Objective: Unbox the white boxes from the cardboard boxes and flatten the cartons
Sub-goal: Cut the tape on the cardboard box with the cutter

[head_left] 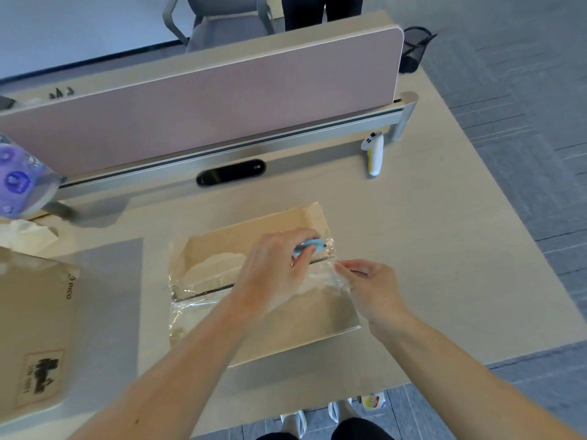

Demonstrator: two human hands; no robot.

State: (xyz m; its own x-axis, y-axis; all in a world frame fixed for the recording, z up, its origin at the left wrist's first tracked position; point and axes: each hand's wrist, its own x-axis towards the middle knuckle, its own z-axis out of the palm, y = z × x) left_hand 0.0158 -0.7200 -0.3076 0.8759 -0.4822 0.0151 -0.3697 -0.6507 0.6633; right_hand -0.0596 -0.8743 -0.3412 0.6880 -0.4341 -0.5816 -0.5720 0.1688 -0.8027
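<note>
Your left hand (pixel 276 274) curls round a blue cutter (pixel 309 246) at the taped seam's (pixel 206 292) 3 o'clock end, to slit it. Your right hand (pixel 368 287) seemingly pinches loose tape (pixel 320 277), steadying the carton (pixel 301 331) lying mid-desk (pixel 428 249).

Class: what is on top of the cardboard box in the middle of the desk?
There, clear tape runs along its seam. The left hand grips a blue cutter; the right hand pinches loose tape. Hands cover part of the top; its contents are hidden.

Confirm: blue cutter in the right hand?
No, the left hand grips the blue cutter; the right hand pinches the clear tape.
</note>
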